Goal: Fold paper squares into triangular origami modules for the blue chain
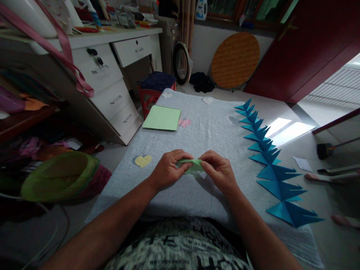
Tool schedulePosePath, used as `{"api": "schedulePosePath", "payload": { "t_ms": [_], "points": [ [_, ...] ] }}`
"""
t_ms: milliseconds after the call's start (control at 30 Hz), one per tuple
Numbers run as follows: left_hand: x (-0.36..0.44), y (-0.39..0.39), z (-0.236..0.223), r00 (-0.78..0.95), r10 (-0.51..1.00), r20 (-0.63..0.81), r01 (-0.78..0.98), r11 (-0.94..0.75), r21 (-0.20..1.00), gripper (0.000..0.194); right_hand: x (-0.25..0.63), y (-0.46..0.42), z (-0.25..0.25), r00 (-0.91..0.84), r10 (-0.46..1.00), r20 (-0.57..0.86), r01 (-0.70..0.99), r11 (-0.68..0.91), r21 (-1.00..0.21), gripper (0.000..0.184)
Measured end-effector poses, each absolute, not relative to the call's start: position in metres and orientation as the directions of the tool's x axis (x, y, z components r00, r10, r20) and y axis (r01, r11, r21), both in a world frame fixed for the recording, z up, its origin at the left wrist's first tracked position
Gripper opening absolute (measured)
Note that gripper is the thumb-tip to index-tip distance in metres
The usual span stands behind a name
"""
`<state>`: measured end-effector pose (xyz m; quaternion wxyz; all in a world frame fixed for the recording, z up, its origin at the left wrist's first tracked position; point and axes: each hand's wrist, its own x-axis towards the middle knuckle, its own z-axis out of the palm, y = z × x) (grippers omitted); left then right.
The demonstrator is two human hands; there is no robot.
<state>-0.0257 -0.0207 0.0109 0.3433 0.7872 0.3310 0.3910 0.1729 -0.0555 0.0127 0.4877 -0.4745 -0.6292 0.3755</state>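
Observation:
A small folded piece of light green paper [194, 167] is held just above the cloth, close to my body. My left hand [172, 168] pinches its left end between thumb and fingers. At the other end, my right hand [218, 170] grips it the same way, thumb toward me. Parts of the paper are hidden behind the fingers. A stack of light green square paper [162, 117] lies flat farther off to the left. Along the right side stands a row of several blue folded paper cranes [277, 171], overlapping one another.
The pale cloth [208, 131] with heart patches covers the work surface. A red stool [156, 84] stands beyond its far left corner. White drawers [109, 93] and a lined waste bin [64, 176] are on the left. A round wooden tabletop [235, 60] leans against the wall.

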Motion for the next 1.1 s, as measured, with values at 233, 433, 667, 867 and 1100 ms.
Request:
{"api": "schedulePosePath", "payload": {
  "t_ms": [233,433,667,867,1100],
  "points": [
    [-0.024,-0.021,0.010,0.479,0.773,0.416,0.264,-0.578,0.772,0.009,0.173,-0.055,0.011,-0.076,0.954,0.289,0.293,0.299,-0.908,0.011],
    [-0.025,-0.019,0.013,0.442,0.833,0.333,0.244,-0.469,0.849,0.005,0.175,-0.057,0.010,-0.052,0.959,0.280,0.241,0.284,-0.928,0.016],
    [-0.023,-0.018,0.013,0.424,0.852,0.305,0.226,-0.426,0.876,0.005,0.172,-0.057,0.006,-0.085,0.954,0.286,0.325,0.298,-0.898,0.016],
    [-0.023,-0.020,0.012,0.404,0.823,0.400,0.215,-0.511,0.833,0.020,0.169,-0.054,0.004,-0.109,0.957,0.270,0.424,0.290,-0.858,0.009],
    [-0.024,-0.019,0.009,0.485,0.764,0.426,0.201,-0.572,0.795,0.014,0.172,-0.055,0.000,-0.122,0.962,0.244,0.308,0.270,-0.912,0.009]
  ]
}}
